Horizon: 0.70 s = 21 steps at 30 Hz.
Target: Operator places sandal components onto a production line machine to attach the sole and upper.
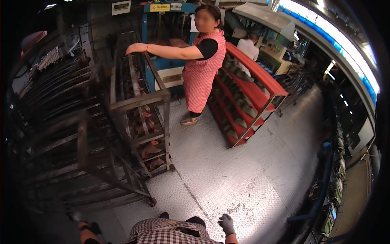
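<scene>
My right hand (226,223), in a grey glove, hangs beside my checked apron (170,232) over the metal floor. Its fingers are loosely bent and apart, with nothing seen in them. Low at the left, my left hand (75,217) is small, dark and smeared, so its fingers cannot be made out. Nearest to it is the dark metal rack (83,140) with several long bars. Beyond stands a wheeled metal rack (140,101) holding reddish-brown pieces (151,149) on its tiers. A co-worker (203,69) in a red checked apron rests a hand on that rack's top.
A red tiered rack (278,87) with olive-green pieces stands right of the co-worker. Behind are a blue machine frame (145,44) and another person (248,46) by a control panel (276,51). A line with green items (338,187) runs along the right. Textured metal floor (195,162) lies between.
</scene>
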Each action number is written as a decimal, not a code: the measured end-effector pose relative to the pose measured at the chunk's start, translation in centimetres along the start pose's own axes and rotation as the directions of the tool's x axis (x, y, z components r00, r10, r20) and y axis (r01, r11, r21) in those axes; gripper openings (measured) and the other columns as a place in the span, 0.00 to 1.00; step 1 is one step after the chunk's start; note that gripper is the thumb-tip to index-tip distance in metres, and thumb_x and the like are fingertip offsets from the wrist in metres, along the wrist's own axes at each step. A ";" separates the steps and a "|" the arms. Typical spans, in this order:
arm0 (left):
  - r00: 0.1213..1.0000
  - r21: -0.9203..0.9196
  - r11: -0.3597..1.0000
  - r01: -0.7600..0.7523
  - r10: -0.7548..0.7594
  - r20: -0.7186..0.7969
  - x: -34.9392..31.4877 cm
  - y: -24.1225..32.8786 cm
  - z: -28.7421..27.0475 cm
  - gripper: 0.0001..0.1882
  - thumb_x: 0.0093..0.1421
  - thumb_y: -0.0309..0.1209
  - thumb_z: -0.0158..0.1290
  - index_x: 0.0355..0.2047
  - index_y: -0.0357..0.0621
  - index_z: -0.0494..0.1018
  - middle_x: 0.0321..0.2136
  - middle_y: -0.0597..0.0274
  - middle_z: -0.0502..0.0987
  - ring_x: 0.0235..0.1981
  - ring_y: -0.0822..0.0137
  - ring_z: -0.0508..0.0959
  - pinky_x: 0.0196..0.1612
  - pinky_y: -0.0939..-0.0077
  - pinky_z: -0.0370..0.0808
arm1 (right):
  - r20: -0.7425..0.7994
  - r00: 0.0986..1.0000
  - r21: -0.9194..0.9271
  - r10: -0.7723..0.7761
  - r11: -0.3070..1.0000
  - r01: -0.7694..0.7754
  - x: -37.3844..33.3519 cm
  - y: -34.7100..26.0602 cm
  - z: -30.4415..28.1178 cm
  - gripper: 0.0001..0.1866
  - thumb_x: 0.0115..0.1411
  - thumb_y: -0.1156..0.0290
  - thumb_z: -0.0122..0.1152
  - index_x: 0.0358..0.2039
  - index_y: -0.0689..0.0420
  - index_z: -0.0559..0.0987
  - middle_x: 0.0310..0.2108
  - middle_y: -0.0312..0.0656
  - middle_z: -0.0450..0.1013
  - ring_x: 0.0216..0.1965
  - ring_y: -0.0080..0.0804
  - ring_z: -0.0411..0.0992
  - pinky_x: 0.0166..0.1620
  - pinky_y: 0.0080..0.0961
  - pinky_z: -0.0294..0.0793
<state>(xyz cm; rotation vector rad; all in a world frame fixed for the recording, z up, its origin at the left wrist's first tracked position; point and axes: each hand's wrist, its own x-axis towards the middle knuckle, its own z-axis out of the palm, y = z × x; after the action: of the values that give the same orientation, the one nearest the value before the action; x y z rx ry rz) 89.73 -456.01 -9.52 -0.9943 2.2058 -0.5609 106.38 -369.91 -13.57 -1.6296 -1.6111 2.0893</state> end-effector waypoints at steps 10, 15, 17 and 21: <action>0.487 -0.486 0.269 -0.831 0.774 -0.405 -31.1 35.7 -9.9 0.15 0.60 0.34 0.56 0.44 0.37 0.79 0.40 0.42 0.82 0.41 0.54 0.83 0.49 0.61 0.77 | 0.147 0.978 -0.442 -0.146 0.875 0.197 22.1 -16.9 -3.3 0.15 0.68 0.58 0.51 0.35 0.57 0.77 0.24 0.40 0.73 0.21 0.28 0.73 0.22 0.26 0.72; 0.735 -0.985 0.116 -0.128 0.677 -0.016 -42.7 43.1 -24.2 0.21 0.69 0.36 0.51 0.59 0.40 0.72 0.33 0.57 0.83 0.30 0.68 0.83 0.37 0.72 0.77 | 0.408 0.899 -0.560 -0.160 0.734 0.385 31.3 -28.0 7.5 0.21 0.69 0.59 0.53 0.54 0.61 0.77 0.31 0.42 0.78 0.25 0.27 0.75 0.28 0.24 0.75; 0.702 -0.995 0.039 -0.089 0.711 -0.035 -44.0 47.7 -27.2 0.23 0.70 0.37 0.50 0.62 0.40 0.70 0.34 0.59 0.82 0.30 0.70 0.82 0.35 0.74 0.75 | 0.500 0.796 -0.564 -0.340 0.570 0.598 36.5 -29.5 10.4 0.20 0.67 0.63 0.54 0.54 0.61 0.77 0.31 0.42 0.78 0.26 0.27 0.76 0.32 0.23 0.76; 0.713 -0.996 -0.079 -0.048 0.695 -0.089 -44.3 55.3 -29.9 0.26 0.70 0.39 0.53 0.65 0.42 0.66 0.34 0.65 0.78 0.29 0.76 0.73 0.33 0.79 0.72 | 0.585 0.807 -0.690 -0.080 0.474 0.547 37.8 -35.0 22.0 0.22 0.63 0.58 0.57 0.54 0.54 0.79 0.44 0.54 0.81 0.49 0.48 0.79 0.53 0.38 0.76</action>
<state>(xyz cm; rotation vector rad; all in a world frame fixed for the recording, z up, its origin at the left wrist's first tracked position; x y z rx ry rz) 63.39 -383.93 -5.07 -0.7305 1.9716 1.7090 55.31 -347.04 -16.29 -0.6606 -3.1680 1.6028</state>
